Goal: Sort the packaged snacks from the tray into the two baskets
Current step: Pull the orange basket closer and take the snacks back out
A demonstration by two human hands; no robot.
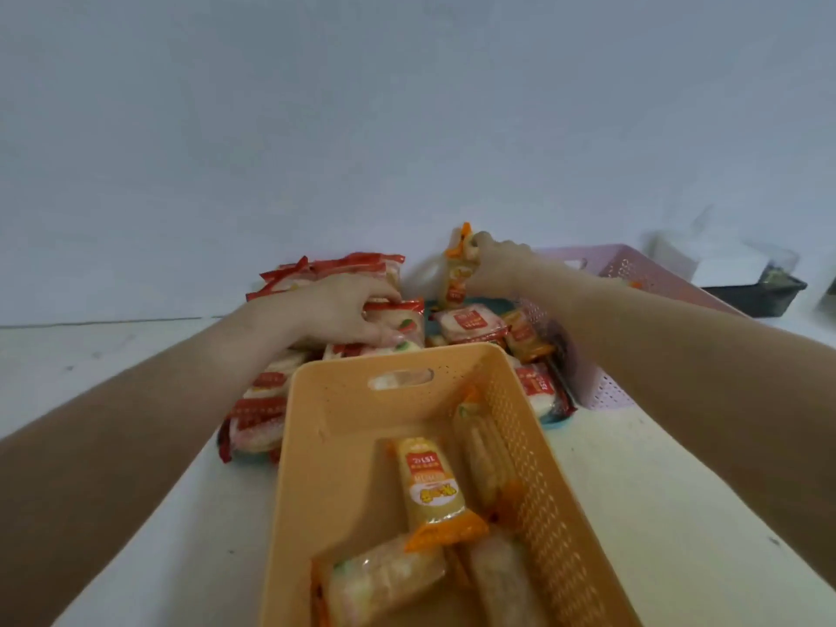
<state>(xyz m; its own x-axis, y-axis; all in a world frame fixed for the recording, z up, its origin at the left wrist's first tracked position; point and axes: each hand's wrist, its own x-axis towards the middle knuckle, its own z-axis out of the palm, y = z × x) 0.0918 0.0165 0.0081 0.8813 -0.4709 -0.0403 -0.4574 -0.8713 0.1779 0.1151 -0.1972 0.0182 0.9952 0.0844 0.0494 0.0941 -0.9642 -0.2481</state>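
While reaching past the orange basket, grips a red-wrapped snack atop the heap on the teal tray with the left hand curled round it. Pinches an orange-wrapped snack upright above the tray's far side with the right hand. Shows several orange-wrapped packs lying in the orange basket, the pink basket just right of the tray.

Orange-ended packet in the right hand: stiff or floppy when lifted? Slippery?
Probably holds its shape: the orange-ended packet hangs straight from the right hand without sagging. Likely light, since a grip near its top carries it. Glossy film suggests it could slip.
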